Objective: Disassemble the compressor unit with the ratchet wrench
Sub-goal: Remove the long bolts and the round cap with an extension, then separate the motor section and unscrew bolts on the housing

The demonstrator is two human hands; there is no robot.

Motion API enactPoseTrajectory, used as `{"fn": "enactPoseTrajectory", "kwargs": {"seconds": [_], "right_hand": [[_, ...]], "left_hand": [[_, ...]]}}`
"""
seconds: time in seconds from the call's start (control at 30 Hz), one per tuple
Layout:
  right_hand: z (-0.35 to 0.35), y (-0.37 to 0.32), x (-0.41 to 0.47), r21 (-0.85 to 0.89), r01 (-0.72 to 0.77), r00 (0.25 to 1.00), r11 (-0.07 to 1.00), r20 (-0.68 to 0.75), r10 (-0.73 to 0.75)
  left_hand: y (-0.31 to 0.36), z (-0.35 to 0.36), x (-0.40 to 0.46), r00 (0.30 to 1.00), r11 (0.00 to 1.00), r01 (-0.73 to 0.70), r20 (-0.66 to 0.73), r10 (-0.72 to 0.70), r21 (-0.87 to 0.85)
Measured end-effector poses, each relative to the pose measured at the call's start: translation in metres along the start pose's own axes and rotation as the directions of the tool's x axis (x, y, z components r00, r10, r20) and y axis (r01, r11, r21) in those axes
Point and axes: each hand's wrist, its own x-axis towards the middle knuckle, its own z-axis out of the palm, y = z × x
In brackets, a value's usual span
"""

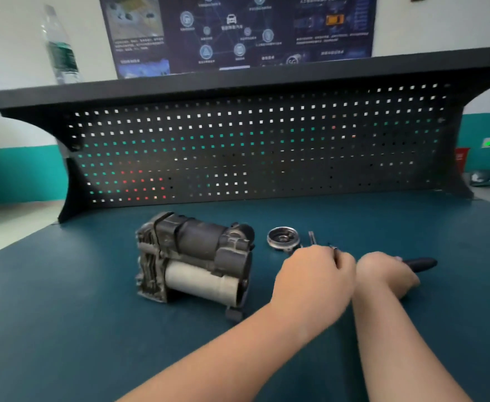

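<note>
The compressor unit lies on its side on the blue-green bench top, and I place everything else from it. Just to its right, near its dark end cap, sits a round metal cover, dish side up, apart from the unit. A little further right of that cover a short metal bolt lies on the mat. My left hand is to the right of the compressor, in front of the cover, with its fingers curled down; a thin dark metal piece pokes out past my knuckles, and I seem to be pinching it, though the blur keeps me from telling what it is. My right hand is further right still, its fingers closed over the dark handle of the ratchet wrench, whose rounded end sticks out beyond my fingers and points away from the compressor. Behind the compressor stands the black pegboard, and on the shelf above it, to the left, a clear water bottle.
</note>
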Motion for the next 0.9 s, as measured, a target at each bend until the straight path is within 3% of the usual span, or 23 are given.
{"fn": "enactPoseTrajectory", "kwargs": {"seconds": [0.1, 0.17, 0.27, 0.33, 0.43, 0.5, 0.57, 0.6, 0.63, 0.67, 0.7, 0.73, 0.8, 0.83, 0.9], "right_hand": [[-0.004, 0.0, 0.007, -0.256, 0.038, 0.999, 0.966, 0.045, -0.027], [-0.007, 0.002, 0.007, -0.343, 0.144, 0.989, 0.928, 0.066, -0.129], [-0.012, 0.003, 0.002, -0.394, 0.164, 0.987, 0.904, 0.068, -0.149], [-0.012, 0.005, 0.002, -0.415, 0.168, 0.986, 0.894, 0.059, -0.158], [-0.009, 0.006, 0.004, -0.565, 0.219, 0.974, 0.795, 0.078, -0.213], [-0.009, 0.005, 0.007, -0.622, 0.199, 0.977, 0.757, 0.064, -0.204], [-0.011, -0.001, 0.001, -0.594, 0.158, 0.986, 0.789, 0.05, -0.159], [-0.012, -0.002, -0.008, -0.536, 0.219, 0.973, 0.816, 0.06, -0.222], [-0.01, -0.003, -0.022, -0.428, 0.358, 0.93, 0.83, 0.091, -0.355], [-0.008, -0.003, -0.041, -0.287, 0.55, 0.835, 0.784, 0.174, -0.522], [-0.006, -0.001, -0.063, -0.115, 0.717, 0.685, 0.688, 0.3, -0.664], [-0.003, 0.002, -0.088, 0.065, 0.792, 0.517, 0.607, 0.457, -0.724], [-0.002, 0.011, -0.132, 0.24, 0.784, 0.199, 0.572, 0.776, -0.599], [-0.002, 0.015, -0.145, 0.239, 0.787, 0.089, 0.569, 0.868, -0.488], [0.0, 0.019, -0.152, 0.204, 0.758, 0.03, 0.619, 0.938, -0.346]], "left_hand": [[-0.023, -0.045, -0.026, 0.95, 0.989, -0.143, -0.276, 0.148, 0.035], [-0.047, -0.076, -0.027, 0.855, 0.972, -0.201, -0.464, 0.233, 0.118], [-0.09, -0.114, -0.011, 0.727, 0.986, -0.131, -0.666, 0.163, 0.098], [-0.117, -0.13, 0.002, 0.72, 0.998, -0.049, -0.691, 0.069, 0.049], [-0.149, -0.136, 0.015, 0.84, 0.994, 0.054, -0.542, 0.005, 0.094], [-0.16, -0.132, 0.017, 0.885, 0.99, 0.077, -0.466, -0.013, 0.119], [-0.165, -0.128, 0.016, 0.879, 0.991, 0.073, -0.476, -0.012, 0.111], [-0.166, -0.127, 0.016, 0.869, 0.992, 0.066, -0.496, -0.004, 0.108], [-0.167, -0.126, 0.016, 0.857, 0.992, 0.055, -0.515, 0.009, 0.11], [-0.169, -0.124, 0.016, 0.844, 0.993, 0.042, -0.535, 0.022, 0.107], [-0.171, -0.121, 0.016, 0.831, 0.995, 0.029, -0.556, 0.031, 0.099], [-0.172, -0.119, 0.017, 0.82, 0.996, 0.015, -0.571, 0.039, 0.089], [-0.174, -0.116, 0.02, 0.808, 0.997, -0.004, -0.587, 0.05, 0.079], [-0.174, -0.115, 0.021, 0.801, 0.997, -0.012, -0.596, 0.055, 0.077], [-0.174, -0.114, 0.023, 0.787, 0.998, -0.017, -0.615, 0.048, 0.056]]}}
